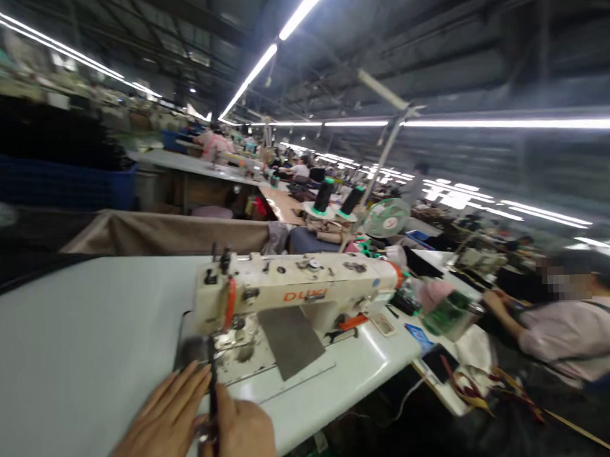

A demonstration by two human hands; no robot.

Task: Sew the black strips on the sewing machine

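Observation:
A cream sewing machine [307, 278] with orange trim stands on a pale table [78, 330]. My left hand [164, 417] lies flat just in front of the needle area, its fingers stretched out and close together. Beside it on the right, my right hand [242, 424] is closed around a dark, slim tool [212, 385] with a shiny metal part near the palm. The tool points up toward the presser foot. A grey-brown fabric piece [291, 342] lies under the machine's arm.
Two black thread cones [324, 196] stand behind the machine near a green fan [387, 217]. A wrench [343, 334] and a phone [440, 362] lie on the right. Another person [573, 332] sits at the far right. A blue crate [58, 184] is at the left.

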